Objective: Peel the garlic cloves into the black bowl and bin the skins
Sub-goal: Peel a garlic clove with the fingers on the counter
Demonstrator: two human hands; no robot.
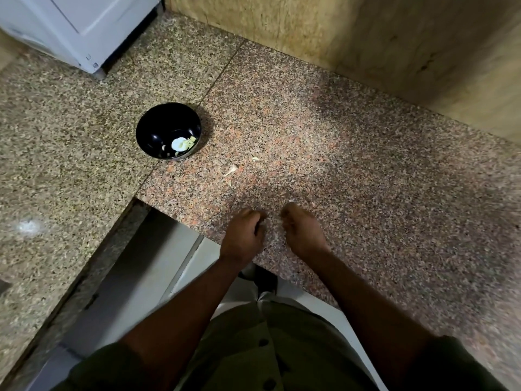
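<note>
The black bowl (149, 128) stands on the granite counter (366, 170), left of centre, with a few pale peeled garlic pieces (180, 143) inside. Two small pale garlic bits lie on the counter to its right, one (255, 158) farther back and one (231, 170) closer to me. My left hand (244, 235) and my right hand (303, 231) hover side by side over the counter's front edge, both with fingers curled inward. The curled fingers and motion blur hide whatever may be inside them.
A white appliance (79, 26) sits at the back left corner. A tan wall (394, 38) runs along the back and right. The counter is L-shaped, and a pale floor (146, 272) shows in the gap below its inner corner.
</note>
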